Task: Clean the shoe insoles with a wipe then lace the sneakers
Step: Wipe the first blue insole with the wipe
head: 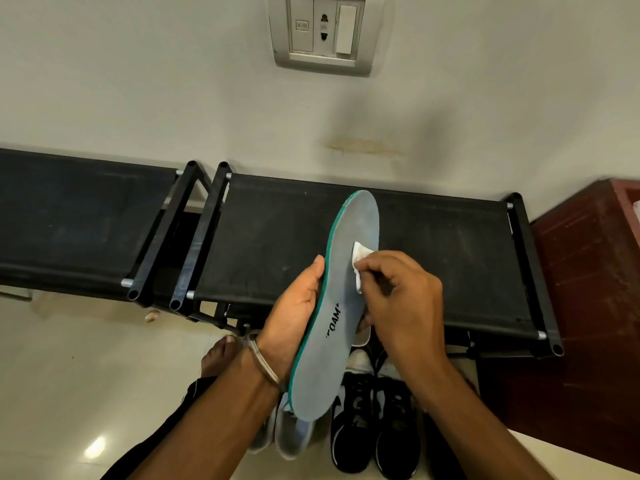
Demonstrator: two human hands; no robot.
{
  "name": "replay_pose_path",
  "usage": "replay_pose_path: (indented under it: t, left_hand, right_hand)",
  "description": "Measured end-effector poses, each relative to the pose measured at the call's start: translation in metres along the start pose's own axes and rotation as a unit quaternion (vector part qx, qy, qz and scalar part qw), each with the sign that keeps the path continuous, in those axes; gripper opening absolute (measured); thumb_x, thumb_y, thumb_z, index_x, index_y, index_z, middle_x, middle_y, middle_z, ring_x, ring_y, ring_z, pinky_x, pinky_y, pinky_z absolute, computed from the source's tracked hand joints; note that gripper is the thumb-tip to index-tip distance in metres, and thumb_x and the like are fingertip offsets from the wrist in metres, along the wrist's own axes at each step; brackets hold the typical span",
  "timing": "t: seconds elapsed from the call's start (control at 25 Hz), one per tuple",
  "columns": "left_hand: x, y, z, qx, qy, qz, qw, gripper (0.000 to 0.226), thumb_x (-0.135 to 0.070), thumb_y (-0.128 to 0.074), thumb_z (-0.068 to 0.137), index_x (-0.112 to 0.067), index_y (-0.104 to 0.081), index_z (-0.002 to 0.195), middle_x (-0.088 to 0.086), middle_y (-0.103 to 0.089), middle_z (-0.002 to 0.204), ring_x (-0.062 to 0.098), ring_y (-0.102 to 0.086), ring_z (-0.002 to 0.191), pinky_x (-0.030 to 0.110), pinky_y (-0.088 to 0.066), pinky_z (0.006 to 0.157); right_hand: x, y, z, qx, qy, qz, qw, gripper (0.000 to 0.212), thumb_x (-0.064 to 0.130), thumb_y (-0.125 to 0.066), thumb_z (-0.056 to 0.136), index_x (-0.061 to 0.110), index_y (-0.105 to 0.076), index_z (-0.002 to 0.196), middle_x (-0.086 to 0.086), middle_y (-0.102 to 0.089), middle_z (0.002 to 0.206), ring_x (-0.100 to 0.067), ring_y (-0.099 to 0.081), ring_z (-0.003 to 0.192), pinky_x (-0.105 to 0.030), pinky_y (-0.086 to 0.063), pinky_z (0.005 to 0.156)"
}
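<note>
A grey insole [341, 306] with a green edge and black lettering is held up lengthwise over the black rack. My left hand [298, 313] grips it from the left side, thumb on its edge. My right hand [398, 299] pinches a folded white wipe [360, 259] and presses it on the insole's upper half. On the floor below stand a pair of black sneakers [374, 424] with white trim and a light grey pair [287, 434], partly hidden by my arms and the insole.
A black fabric-topped shoe rack [450, 258] runs along the wall, with a second one [79, 220] to its left. A dark red cabinet [595, 306] stands at the right. A wall socket plate [322, 31] is above. My bare foot [218, 355] rests on the pale tiled floor.
</note>
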State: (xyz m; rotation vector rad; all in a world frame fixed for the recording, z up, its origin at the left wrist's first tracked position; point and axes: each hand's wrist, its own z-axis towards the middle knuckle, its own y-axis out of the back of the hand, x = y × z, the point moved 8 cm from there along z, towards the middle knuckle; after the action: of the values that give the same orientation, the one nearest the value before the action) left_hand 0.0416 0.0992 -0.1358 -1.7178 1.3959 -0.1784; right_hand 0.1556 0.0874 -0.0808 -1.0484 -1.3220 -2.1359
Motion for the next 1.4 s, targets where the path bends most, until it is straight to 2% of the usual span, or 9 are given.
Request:
replay_pose_path:
  t: [0.16, 0.36, 0.56, 0.72, 0.88, 1.04, 1.16, 1.32, 1.4]
  left_hand:
    - [-0.008, 0.005, 0.001, 0.012, 0.02, -0.045, 0.999, 0.067, -0.059, -0.035, 0.095, -0.008, -0.059, 0.132, 0.018, -0.056, 0.137, 0.028, -0.048, 0.132, 0.041, -0.034, 0.115]
    - [0.001, -0.002, 0.001, 0.033, 0.002, -0.048, 0.998, 0.06, -0.055, -0.039, 0.095, -0.01, -0.066, 0.124, 0.012, -0.067, 0.108, 0.024, -0.061, 0.099, 0.036, -0.043, 0.1]
    - [0.003, -0.003, -0.002, 0.014, 0.022, -0.009, 1.0, 0.051, -0.05, -0.046, 0.091, -0.013, -0.072, 0.115, 0.011, -0.066, 0.098, 0.024, -0.058, 0.087, 0.035, -0.047, 0.085]
    - [0.007, -0.001, -0.002, 0.012, 0.033, -0.021, 0.999, 0.055, -0.052, -0.047, 0.091, -0.013, -0.065, 0.125, 0.011, -0.067, 0.103, 0.023, -0.063, 0.092, 0.033, -0.05, 0.087]
    - [-0.003, 0.001, -0.003, 0.026, 0.044, -0.078, 0.996, 0.07, -0.059, -0.041, 0.092, -0.009, -0.052, 0.139, 0.015, -0.055, 0.138, 0.025, -0.051, 0.128, 0.035, -0.042, 0.108]
    - [0.001, 0.0, -0.003, 0.033, 0.049, -0.1, 0.993, 0.063, -0.055, -0.047, 0.095, -0.008, -0.054, 0.136, 0.013, -0.063, 0.121, 0.024, -0.061, 0.109, 0.035, -0.049, 0.1]
    - [0.005, 0.002, -0.002, 0.015, 0.046, -0.068, 0.997, 0.058, -0.055, -0.045, 0.094, -0.012, -0.061, 0.13, 0.01, -0.065, 0.108, 0.023, -0.061, 0.097, 0.035, -0.046, 0.096]
    - [-0.004, 0.0, -0.005, 0.044, 0.06, -0.09, 0.993, 0.071, -0.06, -0.04, 0.093, -0.006, -0.054, 0.137, 0.011, -0.065, 0.119, 0.022, -0.066, 0.101, 0.033, -0.054, 0.093]
    - [-0.007, 0.001, -0.005, 0.043, 0.055, -0.1, 0.993, 0.07, -0.06, -0.04, 0.094, -0.007, -0.051, 0.14, 0.011, -0.066, 0.115, 0.022, -0.066, 0.098, 0.033, -0.055, 0.088]
  right_hand:
    - [0.046, -0.027, -0.028, 0.081, 0.067, 0.038, 0.994, 0.013, 0.004, -0.075, 0.081, 0.014, -0.076, 0.088, 0.005, -0.071, 0.092, -0.004, -0.065, 0.086, -0.019, -0.054, 0.081]
    - [0.01, -0.006, -0.005, 0.017, 0.062, -0.057, 0.996, 0.014, 0.001, -0.078, 0.079, 0.01, -0.076, 0.089, -0.002, -0.072, 0.093, -0.016, -0.067, 0.085, -0.033, -0.059, 0.077]
    - [-0.001, -0.001, 0.001, -0.001, 0.029, -0.03, 0.999, 0.011, 0.001, -0.076, 0.081, 0.007, -0.076, 0.09, -0.003, -0.072, 0.094, -0.016, -0.068, 0.084, -0.036, -0.061, 0.076]
    - [0.003, -0.005, -0.001, -0.005, 0.01, -0.006, 1.0, 0.015, 0.0, -0.077, 0.081, 0.012, -0.076, 0.09, 0.002, -0.071, 0.094, -0.008, -0.066, 0.083, -0.028, -0.06, 0.075]
    - [0.048, -0.031, -0.027, 0.067, 0.055, 0.042, 0.995, 0.014, 0.003, -0.074, 0.081, 0.014, -0.076, 0.088, 0.006, -0.071, 0.093, -0.004, -0.065, 0.086, -0.017, -0.052, 0.082]
    - [0.035, -0.021, -0.016, 0.058, 0.125, -0.069, 0.988, 0.018, -0.001, -0.079, 0.077, 0.01, -0.076, 0.091, -0.002, -0.072, 0.094, -0.015, -0.067, 0.087, -0.02, -0.052, 0.086]
    - [0.011, -0.007, -0.005, 0.007, 0.056, -0.076, 0.995, 0.018, -0.001, -0.079, 0.077, 0.009, -0.076, 0.091, -0.003, -0.072, 0.095, -0.018, -0.068, 0.086, -0.035, -0.06, 0.078]
    - [0.045, -0.027, -0.028, 0.082, 0.075, 0.031, 0.993, 0.012, 0.005, -0.076, 0.081, 0.014, -0.077, 0.089, 0.004, -0.072, 0.093, -0.007, -0.066, 0.085, -0.023, -0.056, 0.079]
    - [0.047, -0.028, -0.028, 0.091, 0.109, 0.005, 0.99, 0.014, 0.003, -0.078, 0.079, 0.012, -0.077, 0.089, 0.002, -0.072, 0.094, -0.01, -0.066, 0.087, -0.022, -0.055, 0.082]
